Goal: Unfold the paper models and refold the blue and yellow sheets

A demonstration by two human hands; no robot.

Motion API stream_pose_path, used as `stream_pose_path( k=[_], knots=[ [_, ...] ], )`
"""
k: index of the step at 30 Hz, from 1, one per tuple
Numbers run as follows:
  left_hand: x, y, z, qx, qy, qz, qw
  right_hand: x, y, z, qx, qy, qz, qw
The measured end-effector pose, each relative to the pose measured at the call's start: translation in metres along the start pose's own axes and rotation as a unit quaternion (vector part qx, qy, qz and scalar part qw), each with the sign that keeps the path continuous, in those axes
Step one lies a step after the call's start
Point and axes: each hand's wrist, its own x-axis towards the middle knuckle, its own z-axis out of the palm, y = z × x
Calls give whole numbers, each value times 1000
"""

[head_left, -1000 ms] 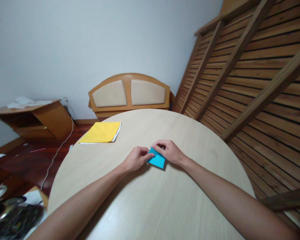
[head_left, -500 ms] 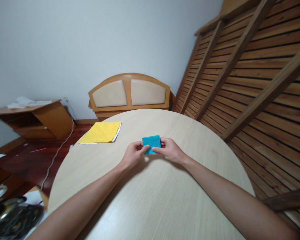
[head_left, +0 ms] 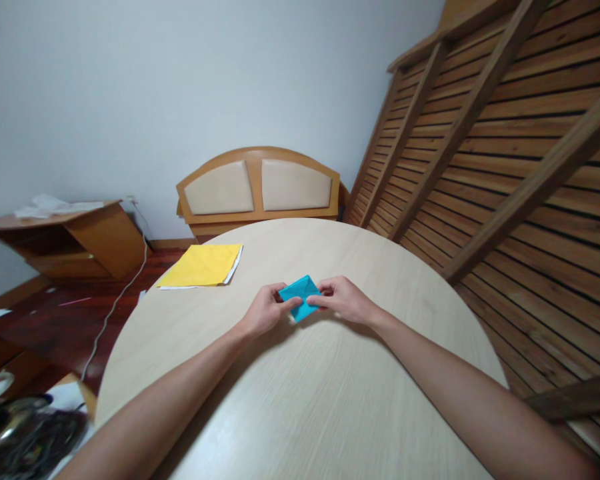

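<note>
on the left of the round wooden table [head_left: 300, 413], a yellow sheet [head_left: 200, 265] lies over white paper [head_left: 234, 267], apart from the hands. next, the left hand [head_left: 266, 310] – thumb and fingers pinched together on the left side of a folded blue paper square [head_left: 303, 291], turned cornerwise above mid-table. the right hand [head_left: 347, 301] pinches its right side likewise – uneven thumb pressure could skew the folds, and a hard pull could tear them.
</note>
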Motion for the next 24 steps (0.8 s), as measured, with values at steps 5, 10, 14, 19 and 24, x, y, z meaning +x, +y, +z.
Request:
stream_pose_path(
  k=[5, 10, 14, 19, 24],
  knots=[
    [-3, 1, 1, 29, -21, 12, 999, -2, -2, -7, -54, -18, -23, 998],
    [-5, -1, 3, 40, -59, 14, 997, -5, -2, -9, -112, -47, -58, 991],
    [-4, -5, 3, 41, -63, 15, 997, -4, 1, -6, -121, -45, -62, 990],
    [-4, -3, 3, 53, -81, 5, 995, -5, 4, -1, -107, -39, -68, 991],
    [-4, -7, 1, 55, -110, -3, 992, -4, 4, 2, -88, -1, -87, 992]
  ],
)
